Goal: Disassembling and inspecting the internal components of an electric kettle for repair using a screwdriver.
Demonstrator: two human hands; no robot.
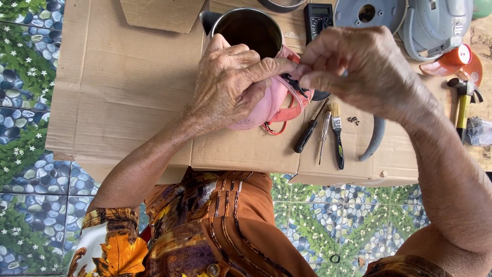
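My left hand (230, 82) grips a pink plastic kettle handle housing (271, 105) with a red rim, held over flattened cardboard (123, 87). My right hand (353, 64) pinches a small black part (294, 83) at the housing's upper edge, fingertips meeting my left thumb there. Just behind the hands stands a steel kettle body (248, 31), open and dark inside.
On the cardboard to the right lie a black-handled screwdriver (307, 133), a thin tester screwdriver (324, 134), a small brush (337, 136), several loose screws (353, 120) and a grey curved piece (376, 138). A multimeter (318, 18), grey base (369, 13), grey kettle shell (435, 23), orange lid (453, 59) and hammer (464, 105) sit beyond.
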